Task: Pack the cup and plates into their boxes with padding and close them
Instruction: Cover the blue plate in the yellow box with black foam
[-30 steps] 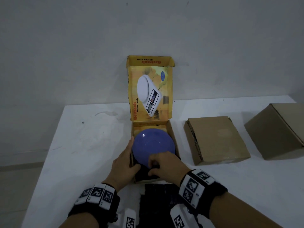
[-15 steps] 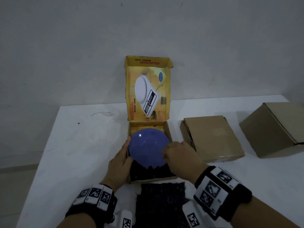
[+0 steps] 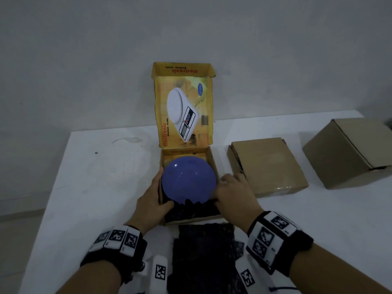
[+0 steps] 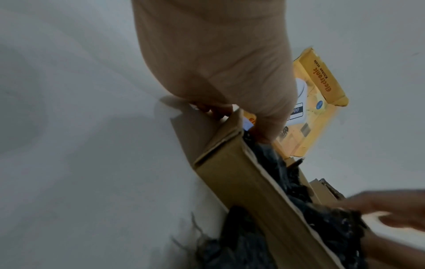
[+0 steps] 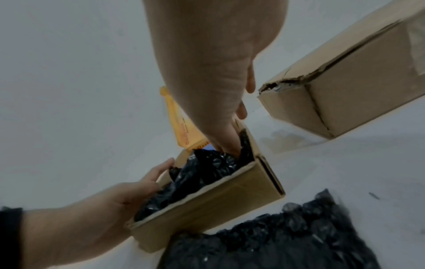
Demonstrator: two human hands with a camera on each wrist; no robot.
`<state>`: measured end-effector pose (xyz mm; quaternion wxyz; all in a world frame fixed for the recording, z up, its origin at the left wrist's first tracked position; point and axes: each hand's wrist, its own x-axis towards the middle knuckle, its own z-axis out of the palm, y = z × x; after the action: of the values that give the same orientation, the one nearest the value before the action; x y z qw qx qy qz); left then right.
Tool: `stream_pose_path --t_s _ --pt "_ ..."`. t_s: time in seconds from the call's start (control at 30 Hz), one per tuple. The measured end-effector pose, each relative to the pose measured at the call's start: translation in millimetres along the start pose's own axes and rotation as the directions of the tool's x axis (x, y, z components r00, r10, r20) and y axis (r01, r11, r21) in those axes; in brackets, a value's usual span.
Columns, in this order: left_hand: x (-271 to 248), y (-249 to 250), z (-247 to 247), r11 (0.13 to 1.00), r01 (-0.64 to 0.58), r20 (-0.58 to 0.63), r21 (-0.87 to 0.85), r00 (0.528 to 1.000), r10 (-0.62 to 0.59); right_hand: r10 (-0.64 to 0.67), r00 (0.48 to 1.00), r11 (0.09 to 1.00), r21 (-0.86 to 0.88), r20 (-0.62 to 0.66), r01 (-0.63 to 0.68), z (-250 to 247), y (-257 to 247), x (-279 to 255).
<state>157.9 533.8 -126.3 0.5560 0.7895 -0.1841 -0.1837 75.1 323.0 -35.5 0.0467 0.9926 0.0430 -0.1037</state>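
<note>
Moved off near rim of blue plate [image 3: 188,181]: right hand [image 3: 235,194], fingers spread astride yellow box [image 3: 184,152] wall; left hand [image 3: 151,201] pinching opposite wall. Seated between the fingers on padding [image 3: 191,210]; covering likely next.

plate [image 3: 188,181]: smooth blue glaze, glossy, with small bright highlights.
open box [image 5: 220,200]: matt brown cardboard; lid printed yellow, faint sheen.
padding [image 3: 203,251]: black plastic bubble wrap, crinkled, shiny in spots.
bench [image 3: 95,187]: white, smooth, matt, with grey scuffs.
flat box [image 3: 269,164]: matt brown cardboard, one corner ragged; glossy tape [image 3: 284,188].
large box [image 3: 350,149]: matt brown cardboard.
wristbands [image 3: 280,242]: black cloth.
</note>
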Motion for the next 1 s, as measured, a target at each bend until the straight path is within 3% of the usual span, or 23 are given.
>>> stream_pose_path --t_s 0.07,0.1,0.17,0.23,0.27,0.37,0.47,0.6,0.7,0.77,0.87,0.93,1.0 --pt "0 1 0 1.0 -0.013 -0.003 0.002 1.0 0.013 -0.017 0.971 0.979 0.192 -0.238 0.065 -8 -4 -9" --pt "1 2 1 1.0 -0.019 -0.004 -0.005 1.0 0.019 -0.04 0.972 0.934 0.338 -0.233 0.119 -12 -8 -15" --pt "0 4 2 0.999 -0.024 -0.009 -0.027 1.0 0.023 -0.17 0.985 0.823 0.551 0.007 0.139 -9 -17 -29" --pt "0 3 3 0.999 -0.033 -0.008 -0.016 0.999 0.033 -0.32 0.905 0.853 0.502 0.281 0.145 3 -23 -39" --pt "0 2 3 0.999 -0.042 -0.002 -0.006 0.999 0.042 -0.341 0.875 0.88 0.445 0.343 0.168 10 -25 -43" --pt "-1 4 3 0.998 -0.056 0.015 0.006 0.998 0.056 -0.339 0.9 0.885 0.419 0.273 0.206 23 -23 -50" --pt "-1 9 5 0.998 -0.055 0.015 -0.024 0.998 0.055 -0.322 0.932 0.836 0.513 0.167 0.197 13 -14 -51" --pt "1 6 4 0.999 -0.052 -0.007 -0.012 0.999 0.052 -0.158 0.987 0.721 0.687 0.031 0.094 -10 8 -44" --pt "1 6 5 0.998 -0.056 -0.014 0.005 0.998 0.056 -0.057 0.998 0.665 0.747 0.018 0.024 -10 21 -32" --pt "1 6 6 0.999 -0.051 -0.016 0.016 0.999 0.052 -0.042 0.997 0.673 0.739 0.068 -0.022 -4 24 -26" --pt "2 4 5 0.999 -0.037 -0.012 0.001 0.999 0.037 -0.129 0.978 0.721 0.693 0.163 -0.021 3 16 -26" --pt "1 4 5 0.999 -0.041 -0.01 0.008 0.999 0.041 -0.178 0.963 0.81 0.586 0.203 0.026 11 7 -30" --pt "0 6 4 0.999 -0.043 -0.008 0.017 0.999 0.043 -0.196 0.97 0.895 0.43 0.142 0.118 20 1 -35"
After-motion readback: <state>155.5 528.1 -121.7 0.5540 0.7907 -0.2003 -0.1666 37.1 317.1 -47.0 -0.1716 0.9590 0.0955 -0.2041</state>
